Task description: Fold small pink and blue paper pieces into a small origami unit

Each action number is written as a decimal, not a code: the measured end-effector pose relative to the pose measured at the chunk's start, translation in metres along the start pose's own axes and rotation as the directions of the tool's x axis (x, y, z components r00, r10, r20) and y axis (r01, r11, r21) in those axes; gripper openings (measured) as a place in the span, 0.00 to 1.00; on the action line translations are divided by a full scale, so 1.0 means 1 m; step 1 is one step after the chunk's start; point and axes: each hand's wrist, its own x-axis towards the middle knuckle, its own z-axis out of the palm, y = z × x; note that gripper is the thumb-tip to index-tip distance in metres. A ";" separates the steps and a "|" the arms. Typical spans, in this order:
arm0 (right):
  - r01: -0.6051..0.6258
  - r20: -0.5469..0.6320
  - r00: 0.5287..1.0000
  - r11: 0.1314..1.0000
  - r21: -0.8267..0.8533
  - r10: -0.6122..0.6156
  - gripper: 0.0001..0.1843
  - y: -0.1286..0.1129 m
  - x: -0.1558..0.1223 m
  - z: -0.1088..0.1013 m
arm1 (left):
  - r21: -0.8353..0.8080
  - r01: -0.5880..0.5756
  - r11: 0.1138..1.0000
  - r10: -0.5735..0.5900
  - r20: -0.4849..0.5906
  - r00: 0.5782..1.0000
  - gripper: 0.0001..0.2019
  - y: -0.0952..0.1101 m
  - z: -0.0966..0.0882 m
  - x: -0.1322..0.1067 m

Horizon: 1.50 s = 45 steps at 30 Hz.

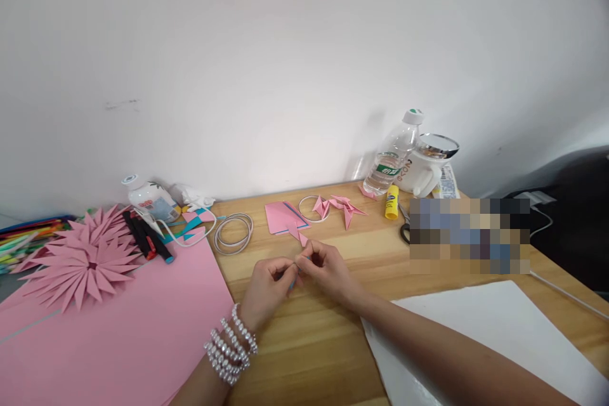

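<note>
While the left hand (269, 282) and right hand (326, 269) pinch a small pink paper piece (301, 238) between their fingertips over the middle of the wooden table (304, 342), a clean crease, in my judgement, calls for aligned edges pressed flat. Bare wood lies near the hands; the large pink sheet (143, 330) bounds the left, the white sheet (476, 330) the right, the folded pink pieces (340, 206) beyond.

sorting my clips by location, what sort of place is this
Probably a home or classroom craft desk against a plain wall. The hands fold a small pink paper piece over a wooden table, with a pink paper flower, a glue stick and scissors nearby.
</note>
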 end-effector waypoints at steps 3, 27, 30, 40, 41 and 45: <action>0.047 0.046 0.998 0.997 0.062 -0.049 0.09 0.001 0.001 -0.001 | -0.046 0.014 0.999 -0.017 -0.064 0.998 0.14 0.001 -0.002 0.000; -0.209 0.251 0.962 0.891 0.403 0.112 0.12 0.004 0.007 -0.011 | -0.020 -0.016 1.000 0.014 -0.060 0.998 0.13 0.002 -0.008 0.001; -0.179 0.235 0.968 0.905 0.386 0.092 0.11 0.004 0.008 -0.011 | -0.093 0.015 0.996 -0.027 -0.135 0.990 0.10 0.002 -0.005 0.001; -0.210 0.213 0.968 0.892 0.400 0.133 0.14 0.010 0.010 -0.010 | -0.170 0.008 0.985 -0.038 -0.176 0.984 0.11 -0.002 -0.005 0.002; -0.217 0.220 0.966 0.892 0.396 0.138 0.13 0.010 0.010 -0.011 | -0.166 0.006 0.986 -0.034 -0.166 0.985 0.11 -0.002 -0.005 0.002; -0.248 0.258 0.954 0.885 0.395 0.152 0.13 0.007 0.009 -0.013 | -0.168 0.007 0.986 -0.029 -0.126 0.992 0.11 -0.002 -0.005 0.001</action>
